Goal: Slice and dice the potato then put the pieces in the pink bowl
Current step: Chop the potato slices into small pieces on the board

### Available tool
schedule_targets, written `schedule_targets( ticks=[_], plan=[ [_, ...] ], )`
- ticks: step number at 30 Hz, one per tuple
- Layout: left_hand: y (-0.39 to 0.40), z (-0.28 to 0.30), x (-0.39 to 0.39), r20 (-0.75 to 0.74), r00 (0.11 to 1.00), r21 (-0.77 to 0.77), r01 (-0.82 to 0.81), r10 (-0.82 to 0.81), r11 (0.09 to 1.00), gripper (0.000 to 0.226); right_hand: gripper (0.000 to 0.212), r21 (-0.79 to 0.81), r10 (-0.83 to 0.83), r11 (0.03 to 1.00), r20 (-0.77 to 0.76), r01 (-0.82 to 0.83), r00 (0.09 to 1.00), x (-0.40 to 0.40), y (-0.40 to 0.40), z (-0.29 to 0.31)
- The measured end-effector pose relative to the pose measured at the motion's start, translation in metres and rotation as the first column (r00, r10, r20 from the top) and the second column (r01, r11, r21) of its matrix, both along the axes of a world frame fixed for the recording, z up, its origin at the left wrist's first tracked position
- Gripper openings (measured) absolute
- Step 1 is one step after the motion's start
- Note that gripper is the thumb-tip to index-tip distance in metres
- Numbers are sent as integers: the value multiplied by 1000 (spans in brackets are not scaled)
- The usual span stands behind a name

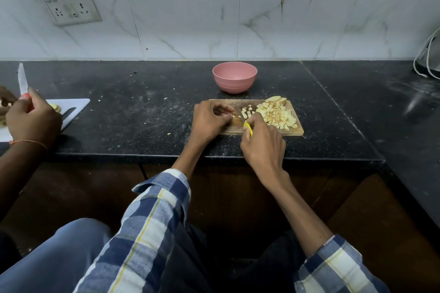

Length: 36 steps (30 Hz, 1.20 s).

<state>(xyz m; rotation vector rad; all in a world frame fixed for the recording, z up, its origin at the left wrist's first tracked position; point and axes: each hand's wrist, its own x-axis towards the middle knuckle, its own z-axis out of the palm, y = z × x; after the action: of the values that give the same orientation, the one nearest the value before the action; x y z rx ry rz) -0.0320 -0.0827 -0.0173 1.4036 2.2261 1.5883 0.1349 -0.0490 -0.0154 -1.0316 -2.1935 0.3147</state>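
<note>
Left hand (209, 119) is pinching what looks like the last potato strip, half hidden, on the cutting board (295, 131), right hand (262, 143) is gripping the knife (245, 122), diced pile (277, 114) is waiting beside, pink bowl (234, 79) is sitting empty behind; fingertips best tucked, cuts even.

Cutting board (295, 129) set near front edge of counter (133, 112), approx centre. Bowl (234, 79) placed just behind board, twd back wall. Diced potato pile (277, 114) heaped on right half of board; few slices (276, 99) at far right corner. 2nd board (78, 104) seen at counter's left edge. Cord (426, 59) found at far right corner.
</note>
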Motion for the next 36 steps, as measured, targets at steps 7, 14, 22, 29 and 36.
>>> schedule_targets(
  ticks=[7, 14, 22, 29, 36],
  plan=[
    [1, 1, 2, 0, 999, 10, 40, -40, 999, 19, 9, -21, 16, 1000, -42, -17, 999, 0, 6, 0],
    [8, 0, 4, 5, 1000, -25, -5, 5, 1000, 14, 14, 14, 56, 998, 28, -57, 998, -1, 10, 3],
    [14, 0, 10, -18, 991, -94, -137, 135, 986, 9, 12, -5, 63, 998, 26, -63, 998, 8, 11, 4],
    [15, 1, 12, -61, 981, -95, -191, 186, 977, 7, 6, -59, 82, 994, -70, -87, 994, 14, 21, -4],
    [16, 2, 13, -138, 976, -95, -183, 169, 979, 10, 8, -110, 61, 991, -136, -76, 989, 11, 30, -6]
  ],
)
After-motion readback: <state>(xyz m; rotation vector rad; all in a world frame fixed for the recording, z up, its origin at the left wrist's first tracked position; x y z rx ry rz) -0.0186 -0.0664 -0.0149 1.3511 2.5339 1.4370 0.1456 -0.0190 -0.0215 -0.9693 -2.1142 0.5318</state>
